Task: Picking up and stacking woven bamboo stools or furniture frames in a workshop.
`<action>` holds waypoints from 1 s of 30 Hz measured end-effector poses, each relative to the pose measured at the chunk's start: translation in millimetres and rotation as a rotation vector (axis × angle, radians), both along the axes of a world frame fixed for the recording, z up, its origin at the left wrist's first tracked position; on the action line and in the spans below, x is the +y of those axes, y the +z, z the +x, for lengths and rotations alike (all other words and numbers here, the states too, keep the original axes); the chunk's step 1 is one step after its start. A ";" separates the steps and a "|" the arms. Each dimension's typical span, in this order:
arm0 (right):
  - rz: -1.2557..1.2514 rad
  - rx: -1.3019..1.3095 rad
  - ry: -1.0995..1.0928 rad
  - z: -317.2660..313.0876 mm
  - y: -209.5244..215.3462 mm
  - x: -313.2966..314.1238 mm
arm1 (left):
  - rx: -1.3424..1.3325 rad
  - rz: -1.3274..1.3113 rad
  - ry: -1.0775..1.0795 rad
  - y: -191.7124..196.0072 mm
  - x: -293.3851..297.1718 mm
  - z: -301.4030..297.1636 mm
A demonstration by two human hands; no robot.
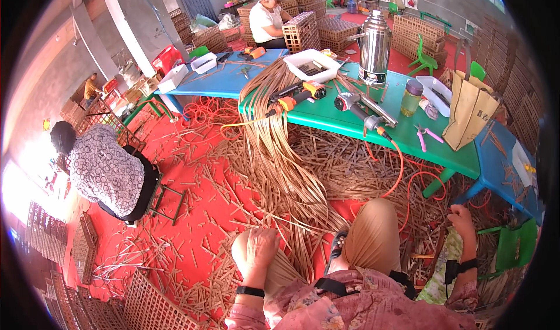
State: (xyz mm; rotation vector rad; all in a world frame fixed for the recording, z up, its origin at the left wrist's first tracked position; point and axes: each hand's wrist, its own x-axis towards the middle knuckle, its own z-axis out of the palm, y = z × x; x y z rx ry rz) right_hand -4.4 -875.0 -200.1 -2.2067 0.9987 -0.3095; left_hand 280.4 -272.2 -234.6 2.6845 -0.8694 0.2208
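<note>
My left hand (pixel 258 249) rests on my left knee, fingers curled, next to a bundle of long rattan strips (pixel 274 149) that hangs off the green table (pixel 396 133) and spreads over the red floor. My right hand (pixel 464 219) is out to the right, fingers bent, near a green plastic chair (pixel 516 245) and a heap of cut strips; I cannot tell whether it holds anything. My right knee (pixel 373 228) is raised between the hands.
On the green table lie pneumatic nail guns (pixel 300 94), (pixel 364 111), a steel thermos (pixel 374 47), a jar, pink pliers (pixel 426 134), white trays and a paper bag (pixel 469 108). An orange hose (pixel 399 167) loops down. One person sits at left (pixel 108 169), another at the back (pixel 265 18). Woven panels (pixel 157 306) lie near.
</note>
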 end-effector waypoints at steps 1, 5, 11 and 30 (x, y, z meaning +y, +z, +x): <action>0.017 0.014 0.010 -1.6 1.6 0.3 | 0.007 -0.005 0.003 -0.2 0.1 -1.5; 0.046 -0.010 0.028 0.4 8.8 9.6 | -0.003 0.000 0.010 3.0 -0.6 -2.0; 0.146 0.145 -0.012 8.1 35.9 30.1 | 0.026 0.019 0.012 3.7 -0.8 -2.0; 0.049 0.111 0.022 3.7 18.2 5.2 | 0.053 -0.024 0.054 -6.3 -2.3 0.7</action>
